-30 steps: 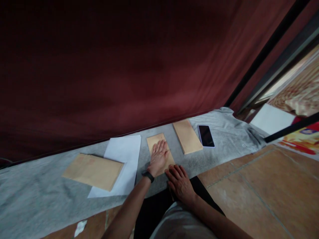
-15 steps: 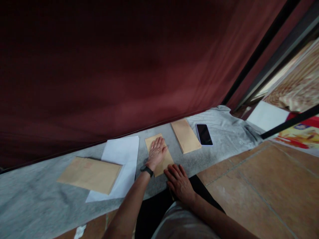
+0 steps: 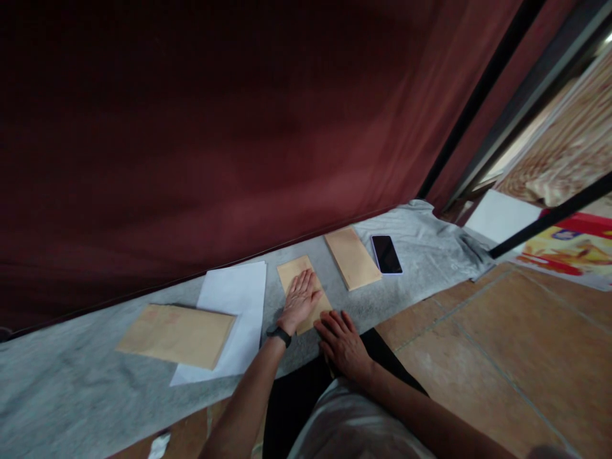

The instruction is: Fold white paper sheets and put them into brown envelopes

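A small tan envelope (image 3: 292, 268) lies on the grey cloth in front of me. My left hand (image 3: 300, 301) rests flat on it, fingers stretched out, a dark band round the wrist. At the envelope's near right corner is my right hand (image 3: 342, 341), fingers spread and lowered, the fingertips touching the edge. To the right lies a tan envelope stack (image 3: 354, 258). Further left, a larger tan envelope (image 3: 176, 335) partly covers white paper sheets (image 3: 239, 293).
A phone (image 3: 387, 255) with a dark screen lies right of the stack. The grey cloth (image 3: 71, 376) runs along a dark red curtain (image 3: 215, 159). Black poles, a white panel (image 3: 500, 215) and a colourful printed sheet (image 3: 574, 245) stand at the right, beside floor tiles (image 3: 478, 344).
My left hand has slid slightly nearer along the small envelope. My right hand stays at its corner. The view has shifted a little.
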Action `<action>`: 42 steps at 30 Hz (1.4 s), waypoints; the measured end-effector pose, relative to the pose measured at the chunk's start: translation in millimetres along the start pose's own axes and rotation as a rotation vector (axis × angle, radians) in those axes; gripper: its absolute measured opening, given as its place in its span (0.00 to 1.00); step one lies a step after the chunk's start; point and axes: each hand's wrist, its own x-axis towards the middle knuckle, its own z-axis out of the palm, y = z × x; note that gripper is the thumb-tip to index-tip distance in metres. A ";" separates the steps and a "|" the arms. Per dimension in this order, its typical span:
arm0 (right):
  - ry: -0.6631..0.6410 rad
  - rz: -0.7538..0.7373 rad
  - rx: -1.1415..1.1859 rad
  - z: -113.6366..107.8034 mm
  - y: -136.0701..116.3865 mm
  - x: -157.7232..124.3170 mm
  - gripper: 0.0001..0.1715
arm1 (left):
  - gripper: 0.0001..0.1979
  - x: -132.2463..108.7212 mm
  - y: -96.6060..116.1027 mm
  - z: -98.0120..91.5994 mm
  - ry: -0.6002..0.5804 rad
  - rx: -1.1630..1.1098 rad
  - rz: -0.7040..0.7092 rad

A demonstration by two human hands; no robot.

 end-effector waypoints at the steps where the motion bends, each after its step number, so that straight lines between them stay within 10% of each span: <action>1: 0.001 -0.001 0.001 0.1 0.2 -0.2 0.27 | 0.31 -2.3 0.7 1.2 0.002 0.004 0.005; 29: -0.008 -0.062 -0.017 -1.6 6.1 -2.7 0.28 | 0.32 -107.2 34.3 -9.6 -0.023 0.017 0.131; 42: -0.026 -0.038 -0.010 -4.4 2.5 -0.7 0.29 | 0.30 -26.3 14.8 -7.4 -0.061 0.001 -0.028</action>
